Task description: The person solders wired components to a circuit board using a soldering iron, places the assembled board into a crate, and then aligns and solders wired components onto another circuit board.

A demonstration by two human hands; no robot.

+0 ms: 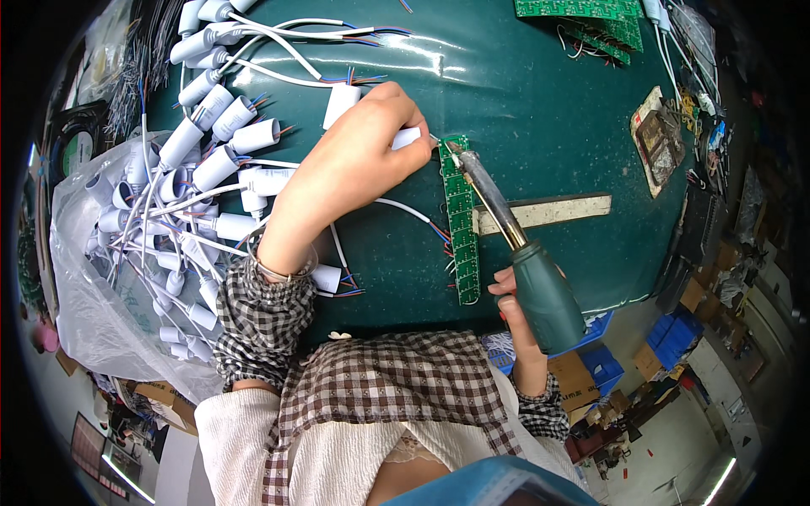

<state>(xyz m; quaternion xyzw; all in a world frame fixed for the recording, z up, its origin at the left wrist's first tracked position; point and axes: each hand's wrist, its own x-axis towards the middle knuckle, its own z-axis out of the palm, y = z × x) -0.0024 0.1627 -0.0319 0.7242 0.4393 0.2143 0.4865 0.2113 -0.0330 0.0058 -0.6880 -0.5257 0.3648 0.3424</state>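
Note:
My right hand (pixel 525 337) is wrapped round the green handle of a soldering iron (pixel 498 202). The iron's tip meets the top end of a narrow green circuit board strip (pixel 461 228). My left hand (pixel 364 160) is closed on a white plastic wired cap (pixel 407 137), held beside that same end of the board. Most of the cap is hidden by my fingers, and its wire ends are too small to make out. Another white cap (pixel 341 105) with bare wire ends lies just beyond my left hand.
White caps with cables (pixel 215 169) are heaped at the left, partly on a clear plastic bag (pixel 76 244). A pale flat bar (pixel 548 212) lies right of the board. More green boards (pixel 582 10) are at the far right, near a stained solder-marked plate (pixel 656 142).

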